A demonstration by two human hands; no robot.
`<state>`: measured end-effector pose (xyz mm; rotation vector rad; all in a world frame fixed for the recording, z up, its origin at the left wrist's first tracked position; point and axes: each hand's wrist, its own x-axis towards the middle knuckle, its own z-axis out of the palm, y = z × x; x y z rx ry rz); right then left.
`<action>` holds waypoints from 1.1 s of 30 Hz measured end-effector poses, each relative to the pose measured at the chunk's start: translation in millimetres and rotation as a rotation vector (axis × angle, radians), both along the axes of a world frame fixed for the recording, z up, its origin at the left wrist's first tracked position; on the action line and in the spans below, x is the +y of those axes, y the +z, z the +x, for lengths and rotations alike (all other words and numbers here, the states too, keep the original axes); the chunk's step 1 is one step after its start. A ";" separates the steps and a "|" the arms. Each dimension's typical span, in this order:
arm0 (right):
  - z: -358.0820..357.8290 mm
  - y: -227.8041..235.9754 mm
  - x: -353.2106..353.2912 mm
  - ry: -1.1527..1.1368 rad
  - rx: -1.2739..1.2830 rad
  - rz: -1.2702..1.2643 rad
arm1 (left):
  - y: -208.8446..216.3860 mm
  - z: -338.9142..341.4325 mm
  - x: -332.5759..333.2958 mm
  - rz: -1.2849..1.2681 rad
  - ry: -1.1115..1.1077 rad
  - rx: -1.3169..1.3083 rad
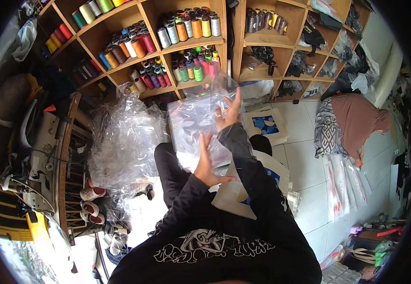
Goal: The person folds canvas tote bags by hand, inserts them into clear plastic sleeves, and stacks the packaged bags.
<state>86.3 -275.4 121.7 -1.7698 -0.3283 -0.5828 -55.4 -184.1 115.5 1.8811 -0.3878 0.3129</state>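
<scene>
A clear plastic bag [186, 120], flat and shiny, lies over my lap in front of me. My left hand [209, 169] is at its lower edge, fingers pointing up and thumb stretched out to the right. Higher on the bag's right side is my right hand [230, 112], with its fingers apart; slightly blurred film shows around them. Beneath my right forearm, a cream fabric piece [229, 196] with a blue print rests across my lap. Beyond my right knee lies a stack of similar cream pieces [274, 138] with a blue pattern.
A big heap of clear plastic bags [125, 137] stands at my left, near a sewing machine [44, 142]. Wooden shelves [186, 45] hold thread cones ahead. At right, another person [357, 120] bends over long plastic-wrapped pieces [345, 184] on the tiled floor.
</scene>
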 end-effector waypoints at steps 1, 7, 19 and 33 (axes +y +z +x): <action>6.1 -6.2 2.1 0.065 0.202 0.222 | 0.5 4.2 -5.3 0.026 0.006 0.019; 0.4 24.2 -8.3 0.289 -0.007 0.590 | 0.4 10.4 0.2 0.133 0.237 -0.245; 8.9 52.1 -25.6 -0.159 -0.348 -0.251 | 28.8 -17.5 -15.2 0.069 0.280 -0.162; 20.3 26.5 -36.3 0.122 -0.080 -0.077 | 32.2 -36.0 -14.3 0.081 0.300 -0.161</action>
